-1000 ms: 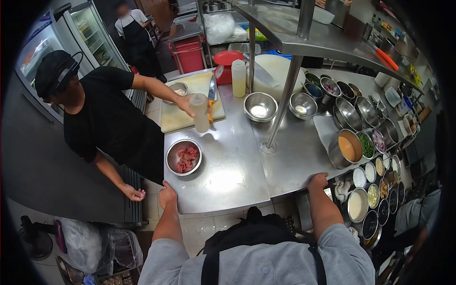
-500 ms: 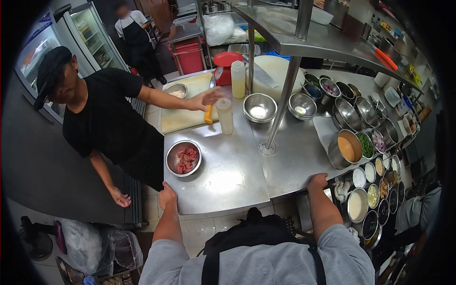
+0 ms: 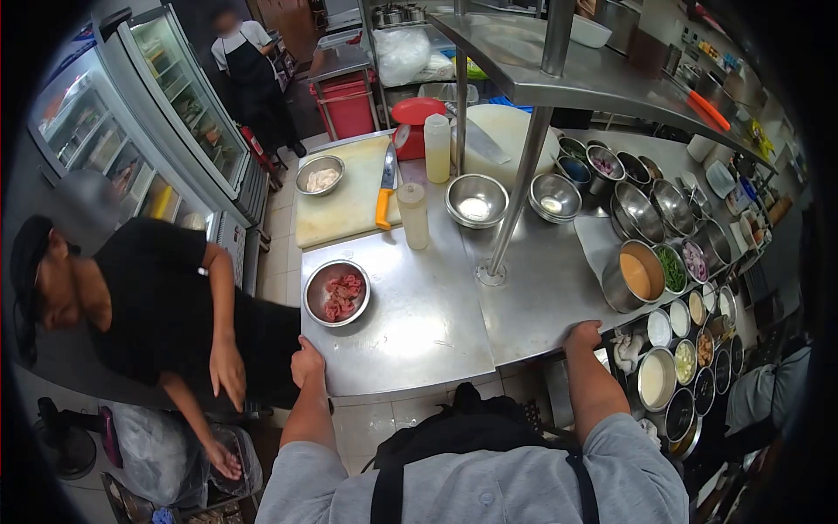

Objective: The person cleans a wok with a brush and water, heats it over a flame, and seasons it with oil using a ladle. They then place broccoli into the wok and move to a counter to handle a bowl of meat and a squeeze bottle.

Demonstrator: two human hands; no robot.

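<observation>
My left hand (image 3: 307, 361) rests at the near left corner of the steel table (image 3: 419, 341), its fingers curled at the edge. On the table's near right edge lies my right hand (image 3: 583, 335), also with bent fingers. Whether either hand grips the edge is hard to tell. Just beyond my left hand stands a steel bowl (image 3: 312, 301) of red sliced meat (image 3: 342, 295). Behind it are a squeeze bottle (image 3: 414, 218) and a cutting board (image 3: 336, 218) bearing a knife with an orange handle (image 3: 383, 208) and a bowl of pale food (image 3: 320, 177).
A co-worker in black (image 3: 166, 306) bends down at the left, both hands low near plastic bags (image 3: 157, 450). Another person (image 3: 249, 70) stands at the back. A metal post (image 3: 521, 192) holds an overhead shelf (image 3: 594, 79). Many containers line the right side.
The co-worker has drawn the outstretched arm back from the squeeze bottle and knife and bent down to the lower left. My hands have not visibly moved.
</observation>
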